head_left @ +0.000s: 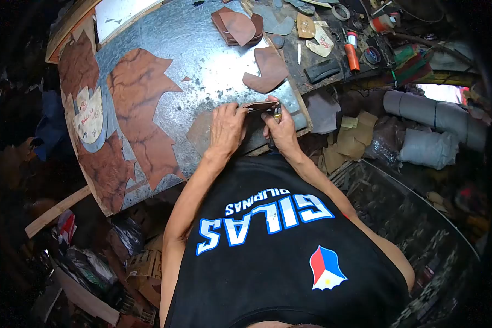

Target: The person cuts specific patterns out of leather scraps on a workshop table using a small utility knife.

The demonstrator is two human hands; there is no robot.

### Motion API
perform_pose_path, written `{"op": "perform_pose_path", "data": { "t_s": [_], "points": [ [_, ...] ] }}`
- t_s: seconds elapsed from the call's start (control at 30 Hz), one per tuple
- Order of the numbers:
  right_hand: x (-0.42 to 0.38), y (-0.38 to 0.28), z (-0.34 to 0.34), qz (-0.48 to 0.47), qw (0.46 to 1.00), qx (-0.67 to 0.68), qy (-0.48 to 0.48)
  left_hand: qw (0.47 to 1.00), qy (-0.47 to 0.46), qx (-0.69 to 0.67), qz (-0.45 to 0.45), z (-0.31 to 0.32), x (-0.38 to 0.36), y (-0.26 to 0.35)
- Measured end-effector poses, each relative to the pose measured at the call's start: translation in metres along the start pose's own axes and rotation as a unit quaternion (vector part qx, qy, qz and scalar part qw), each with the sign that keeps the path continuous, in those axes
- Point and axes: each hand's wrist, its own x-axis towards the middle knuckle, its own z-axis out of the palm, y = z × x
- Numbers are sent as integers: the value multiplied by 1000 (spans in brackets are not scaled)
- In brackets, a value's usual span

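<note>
My left hand [228, 128] is closed on the edge of some brown leather pieces [259, 105], stacked and held slightly above the metal-topped table near its front edge. Close beside it, my right hand [281, 130] grips a small dark tool with a brass-coloured part [277, 115], whose kind I cannot make out. The tool is at the right end of the leather pieces. Past my hands lies a notched brown leather piece [267, 70], and farther back is a pile of cut brown leather pieces [238, 28].
Large brown leather sheets [142, 104] cover the table's left part, with a marked pattern piece [88, 115] on one. At right, a dark bench [333, 54] holds an orange tube [351, 56], a black block [321, 71] and rolls of tape. Wrapped rolls [432, 115] lie farther right.
</note>
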Motion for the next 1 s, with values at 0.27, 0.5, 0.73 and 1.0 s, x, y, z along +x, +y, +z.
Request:
{"op": "perform_pose_path", "data": {
  "t_s": [0.27,0.5,0.73,1.0],
  "points": [
    [-1,-3,-3,-6,1000,-20,6,998,-40,-18,-38,4,7,7],
    [-2,-16,3,-23,996,-85,-15,999,-33,-14,-34,3,7,9],
    [4,-8,-5,-7,996,-85,-28,997,-49,-49,-33,6,11,0],
    [6,-17,-9,-34,989,-142,17,865,-163,-361,-307,-22,23,-12]
  ]
}}
